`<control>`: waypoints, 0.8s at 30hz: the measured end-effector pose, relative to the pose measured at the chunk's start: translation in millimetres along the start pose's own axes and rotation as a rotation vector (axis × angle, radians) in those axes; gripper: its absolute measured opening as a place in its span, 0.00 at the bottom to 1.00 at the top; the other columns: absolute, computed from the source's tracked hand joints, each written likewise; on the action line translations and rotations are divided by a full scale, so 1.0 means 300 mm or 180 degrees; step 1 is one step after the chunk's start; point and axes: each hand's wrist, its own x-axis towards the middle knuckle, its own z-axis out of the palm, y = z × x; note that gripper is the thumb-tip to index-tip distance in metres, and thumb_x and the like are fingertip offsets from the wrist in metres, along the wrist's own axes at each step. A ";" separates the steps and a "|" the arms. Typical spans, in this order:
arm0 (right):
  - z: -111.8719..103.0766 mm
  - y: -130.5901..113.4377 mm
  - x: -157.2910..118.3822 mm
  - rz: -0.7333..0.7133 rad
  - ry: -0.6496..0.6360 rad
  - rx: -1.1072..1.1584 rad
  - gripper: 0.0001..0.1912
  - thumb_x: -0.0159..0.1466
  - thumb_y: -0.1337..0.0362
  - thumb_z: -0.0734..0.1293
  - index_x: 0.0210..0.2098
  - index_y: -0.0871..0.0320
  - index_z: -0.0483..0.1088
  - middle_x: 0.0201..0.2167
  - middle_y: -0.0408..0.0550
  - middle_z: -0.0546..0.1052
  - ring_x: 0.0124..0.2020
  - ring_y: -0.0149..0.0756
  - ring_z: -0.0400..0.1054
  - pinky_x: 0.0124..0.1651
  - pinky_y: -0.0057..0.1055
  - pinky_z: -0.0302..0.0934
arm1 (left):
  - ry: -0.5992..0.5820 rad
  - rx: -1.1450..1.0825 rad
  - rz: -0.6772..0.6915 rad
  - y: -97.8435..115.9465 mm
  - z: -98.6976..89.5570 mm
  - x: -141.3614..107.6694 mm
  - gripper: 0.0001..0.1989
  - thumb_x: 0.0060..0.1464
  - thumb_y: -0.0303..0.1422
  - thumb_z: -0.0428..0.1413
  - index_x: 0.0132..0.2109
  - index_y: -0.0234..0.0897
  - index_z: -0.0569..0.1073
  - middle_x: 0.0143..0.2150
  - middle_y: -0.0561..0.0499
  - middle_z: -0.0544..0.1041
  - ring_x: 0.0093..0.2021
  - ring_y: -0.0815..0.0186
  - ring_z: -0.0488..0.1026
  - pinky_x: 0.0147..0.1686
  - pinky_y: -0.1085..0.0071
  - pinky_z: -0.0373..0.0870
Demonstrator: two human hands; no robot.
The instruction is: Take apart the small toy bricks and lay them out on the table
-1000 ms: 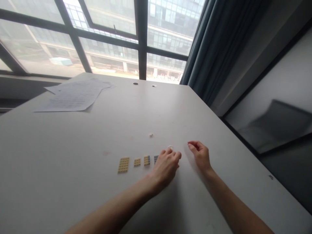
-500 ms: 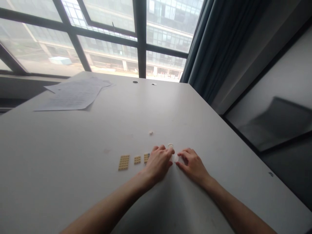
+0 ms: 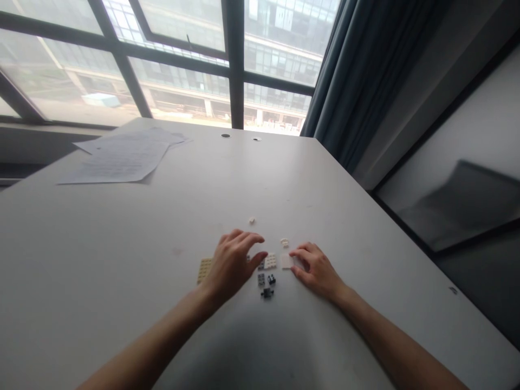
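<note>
My left hand (image 3: pixel 235 261) hovers over the row of small toy bricks, thumb and forefinger apart, with nothing between them. It covers part of a tan studded plate (image 3: pixel 204 268) and hides whatever lies directly beneath. My right hand (image 3: pixel 316 269) has thumb and fingertips at the right-hand edges of a flat white tile (image 3: pixel 286 262) on the table. Just left of that tile lies a white studded plate (image 3: pixel 270 261). Nearer to me are a grey brick (image 3: pixel 261 279), a dark brick (image 3: pixel 272 279) and a dark piece with side pegs (image 3: pixel 267 293).
Beyond the hands are a small white curved piece (image 3: pixel 285 242) and another tiny white piece (image 3: pixel 252 220). Printed paper sheets (image 3: pixel 117 157) lie at the far left of the white table (image 3: pixel 227 189). A dark curtain (image 3: pixel 341 92) hangs behind the right edge.
My left hand has moved left, away from the white tile, and its fingers have spread. The grey and dark pieces now show. My right hand has shifted slightly left at the tile.
</note>
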 end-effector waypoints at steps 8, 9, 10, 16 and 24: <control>0.003 -0.011 0.004 0.0072 -0.0017 -0.0053 0.16 0.56 0.63 0.71 0.44 0.56 0.72 0.42 0.50 0.72 0.45 0.42 0.65 0.51 0.41 0.61 | 0.0893 0.0320 -0.0645 -0.256 -0.159 -0.141 0.12 0.56 0.44 0.53 0.41 0.42 0.73 0.39 0.51 0.76 0.38 0.60 0.73 0.38 0.65 0.70; 0.004 -0.010 0.006 0.0060 -0.0018 -0.0063 0.16 0.56 0.63 0.71 0.45 0.55 0.72 0.42 0.50 0.72 0.46 0.42 0.65 0.51 0.41 0.61 | 0.0933 0.0348 -0.0735 -0.277 -0.159 -0.159 0.12 0.56 0.44 0.53 0.41 0.42 0.73 0.39 0.51 0.76 0.36 0.61 0.73 0.37 0.66 0.70; 0.005 -0.008 0.009 0.0040 -0.0024 -0.0066 0.17 0.56 0.62 0.71 0.45 0.55 0.72 0.42 0.50 0.72 0.46 0.42 0.65 0.51 0.41 0.61 | 0.0961 0.0362 -0.0818 -0.293 -0.155 -0.175 0.13 0.56 0.44 0.53 0.40 0.42 0.73 0.38 0.51 0.76 0.36 0.61 0.72 0.36 0.66 0.70; 0.015 0.003 0.029 -0.0114 -0.0091 0.0023 0.14 0.57 0.63 0.71 0.44 0.53 0.74 0.40 0.49 0.72 0.44 0.40 0.66 0.50 0.39 0.62 | 0.0922 0.0234 -0.0787 -0.323 -0.122 -0.215 0.11 0.56 0.42 0.52 0.39 0.43 0.73 0.40 0.51 0.76 0.41 0.60 0.73 0.37 0.67 0.70; 0.006 0.015 0.042 -0.0124 -0.0225 0.0169 0.17 0.57 0.64 0.72 0.46 0.55 0.73 0.42 0.49 0.72 0.46 0.40 0.66 0.52 0.39 0.61 | 0.0971 0.0164 -0.0858 -0.336 -0.115 -0.220 0.10 0.57 0.41 0.53 0.38 0.42 0.73 0.39 0.51 0.76 0.42 0.60 0.73 0.41 0.66 0.70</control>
